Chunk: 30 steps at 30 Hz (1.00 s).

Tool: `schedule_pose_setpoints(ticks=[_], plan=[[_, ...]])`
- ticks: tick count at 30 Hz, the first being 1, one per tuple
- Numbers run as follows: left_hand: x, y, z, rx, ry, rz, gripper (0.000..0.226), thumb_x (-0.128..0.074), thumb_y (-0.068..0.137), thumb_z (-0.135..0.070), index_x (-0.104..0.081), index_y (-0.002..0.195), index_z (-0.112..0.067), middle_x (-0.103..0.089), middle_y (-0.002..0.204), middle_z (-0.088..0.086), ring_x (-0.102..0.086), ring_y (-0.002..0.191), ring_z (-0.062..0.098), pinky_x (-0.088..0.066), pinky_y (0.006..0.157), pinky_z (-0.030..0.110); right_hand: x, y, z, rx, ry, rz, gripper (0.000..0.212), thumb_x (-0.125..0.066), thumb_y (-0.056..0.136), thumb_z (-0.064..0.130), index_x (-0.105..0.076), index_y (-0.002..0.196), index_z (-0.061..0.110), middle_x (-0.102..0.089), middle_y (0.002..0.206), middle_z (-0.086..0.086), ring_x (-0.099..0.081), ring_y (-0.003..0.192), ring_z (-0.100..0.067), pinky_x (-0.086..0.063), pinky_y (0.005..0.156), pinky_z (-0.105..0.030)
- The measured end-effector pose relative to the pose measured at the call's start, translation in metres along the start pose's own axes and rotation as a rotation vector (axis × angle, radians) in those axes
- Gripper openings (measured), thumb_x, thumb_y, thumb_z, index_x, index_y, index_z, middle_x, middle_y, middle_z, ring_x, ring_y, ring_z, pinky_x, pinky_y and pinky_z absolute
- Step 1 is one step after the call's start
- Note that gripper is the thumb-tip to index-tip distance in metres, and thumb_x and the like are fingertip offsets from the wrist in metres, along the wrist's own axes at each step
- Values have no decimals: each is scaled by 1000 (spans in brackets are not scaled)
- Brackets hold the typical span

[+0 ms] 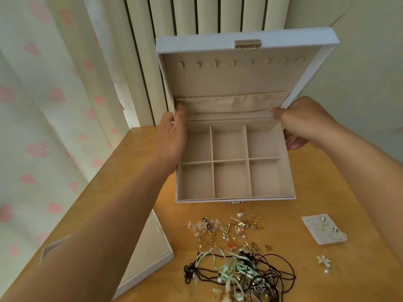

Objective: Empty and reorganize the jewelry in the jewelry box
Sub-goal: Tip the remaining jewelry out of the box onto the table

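**Position.** The jewelry box (235, 199) sits open on the far part of the worktop (327, 192), with its lid (229, 83) raised. Whether the base rests flat or is lifted cannot be told.

**Hands.** The left hand (172, 136) clamps the box's left wall beside the hinge, thumb inside. The right hand (305, 125) clamps the right wall at the same level. The hands are well apart, one on each side of the box.

**Status.** Five compartments look bare. A small gold piece (218, 159) lies in the rear middle compartment, so emptying is judged nearly complete.

**Hazards.**
- Tipping the box forward to shed the gold piece would likely drop it into the loose earrings (235, 232) directly in front of the box, where it is hard to find again.
- The lid has no visible stay. A forward tilt could swing it shut onto both thumbs.
- The cord necklaces (239, 275), farther in front of the box, are already entangled. Sliding the box toward them would worsen the knot.

**Surroundings.**
- A removed tray (148, 247) lies front-left of the box at the worktop edge, partly under the left forearm. A forearm knock could push it off.
- An earring card (323, 228) lies front-right of the box.
- A flower-and-pearl earring (325, 263) lies beyond the card.
- A heart-print curtain (43, 105) hangs left of the box.
- A radiator (196, 14) stands behind the box.
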<state>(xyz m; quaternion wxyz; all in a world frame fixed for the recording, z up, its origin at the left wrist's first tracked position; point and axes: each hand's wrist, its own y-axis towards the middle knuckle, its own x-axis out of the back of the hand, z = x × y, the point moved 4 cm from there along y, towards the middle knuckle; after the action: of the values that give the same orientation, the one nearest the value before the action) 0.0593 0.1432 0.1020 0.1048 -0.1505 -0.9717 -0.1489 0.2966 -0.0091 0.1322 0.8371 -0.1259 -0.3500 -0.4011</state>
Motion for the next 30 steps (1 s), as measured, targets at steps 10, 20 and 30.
schedule_pose_setpoints(ticks=[10, 20, 30], plan=[[5, -22, -23, 107, -65, 49, 48, -33, 100, -63, -48, 84, -21, -45, 81, -6, -41, 69, 8, -32, 63, 24, 22, -27, -1, -28, 38, 26, 33, -59, 91, 34, -66, 94, 1, -71, 63, -17, -71, 54, -31, -56, 55, -36], [12, -44, -14, 294, -92, 53, 69, -35, 102, -58, -33, 153, -12, -34, 158, 9, -34, 144, 32, -30, 114, 43, 22, -75, 13, 259, -494, -412, 32, -60, 89, 41, -63, 78, 11, -66, 78, -11, -61, 78, -38, -51, 68, -38], [-6, -50, 28, 482, -236, 133, 69, -42, 101, -57, -33, 152, -11, -44, 127, -9, -56, 90, 9, -42, 60, 4, -94, -107, 28, 720, -699, 473, 28, -68, 89, 35, -64, 115, 23, -59, 109, 12, -51, 101, -12, -46, 85, -33]])
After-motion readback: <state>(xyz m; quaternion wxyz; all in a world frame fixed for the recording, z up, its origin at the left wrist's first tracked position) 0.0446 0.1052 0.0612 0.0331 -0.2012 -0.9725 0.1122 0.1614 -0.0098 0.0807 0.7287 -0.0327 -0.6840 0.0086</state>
